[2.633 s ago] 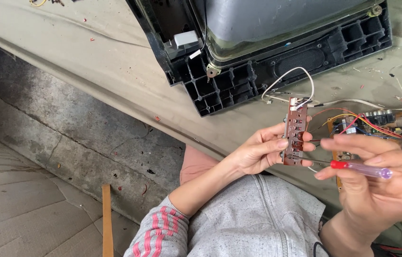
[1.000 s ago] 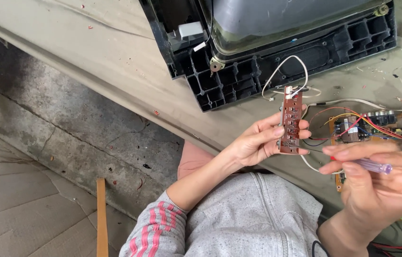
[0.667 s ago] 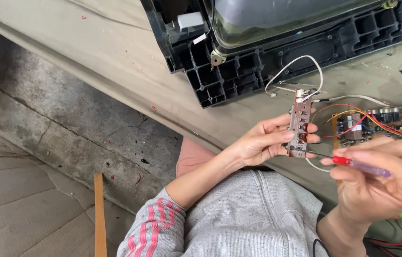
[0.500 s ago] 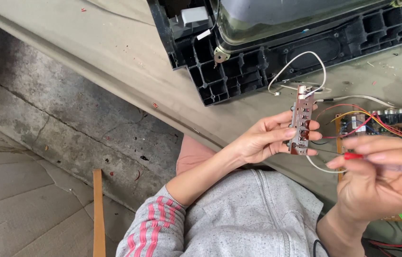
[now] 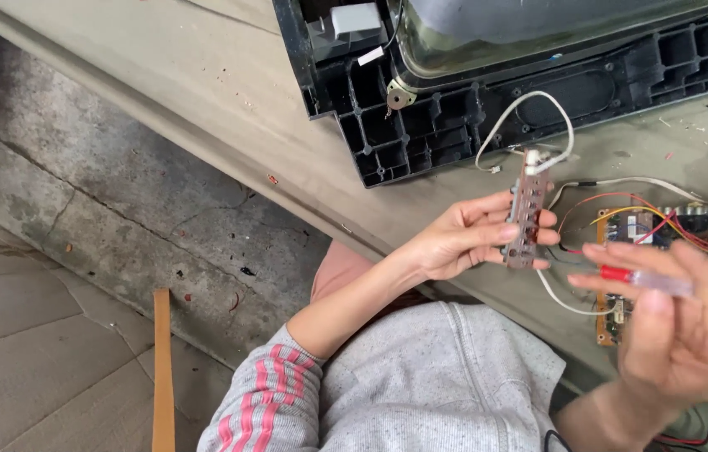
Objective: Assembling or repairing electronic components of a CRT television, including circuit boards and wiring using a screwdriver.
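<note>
- The small brown button board (image 5: 528,219) is the thing being worked on: a narrow strip circuit board, held upright in the air just above the near edge of the counter (image 5: 203,92), between the two hands.
- Left hand (image 5: 463,238) has its grip closed on the board, thumb on the near side and fingertips wrapped round the far edge, so it's pinched along its length.
- Right hand (image 5: 689,322) is just to the right of the board, not touching it. Its grip is closed around a slim screwdriver with a clear handle and red collar (image 5: 643,278), lying roughly level with the red end pointing left at the board. The hand is a bit blurred, so I can't make out the tip.
- White wires (image 5: 530,117) are still attached at the board's top end and loop off toward the TV shell, and another white lead (image 5: 559,301) hangs from the bottom. So my read: the board is out of the casing but not cut loose yet, wires still to go.
- On the counter right behind the right hand lies the main circuit board (image 5: 664,226) with red and yellow wiring.
- Further back sits the black plastic TV casing (image 5: 421,125), face down with the glass picture tube (image 5: 538,33) still in it.
- Near left, down on the floor, a wooden stick (image 5: 163,368) stands by the concrete.
</note>
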